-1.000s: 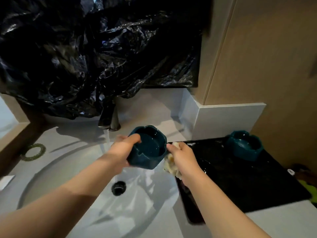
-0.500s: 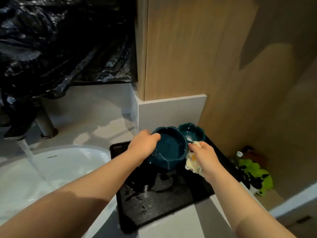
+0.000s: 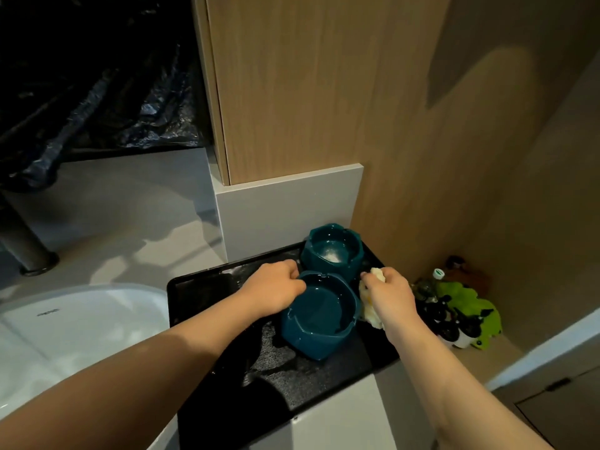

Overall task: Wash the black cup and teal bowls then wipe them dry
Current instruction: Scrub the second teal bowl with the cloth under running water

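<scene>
— Teal, both bowls?
— Yes. The near bowl (image 3: 319,319) sits on the black tray (image 3: 207,297), its rim pinched in the left hand's (image 3: 276,290) grip; the far bowl (image 3: 331,251) stands just behind.
— The right hand (image 3: 388,292)?
— Its grip is closed around a pale cloth (image 3: 368,311) beside them.

Both hands (image 3: 276,292) (image 3: 388,293) closed, forearms outstretched

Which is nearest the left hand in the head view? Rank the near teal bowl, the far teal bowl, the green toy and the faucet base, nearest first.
1. Near teal bowl: in the left hand grip, on the black tray.
2. Far teal bowl: just behind, at the tray's back.
3. Green toy: right, past the tray.
4. Faucet base: far left, behind the sink.
</scene>
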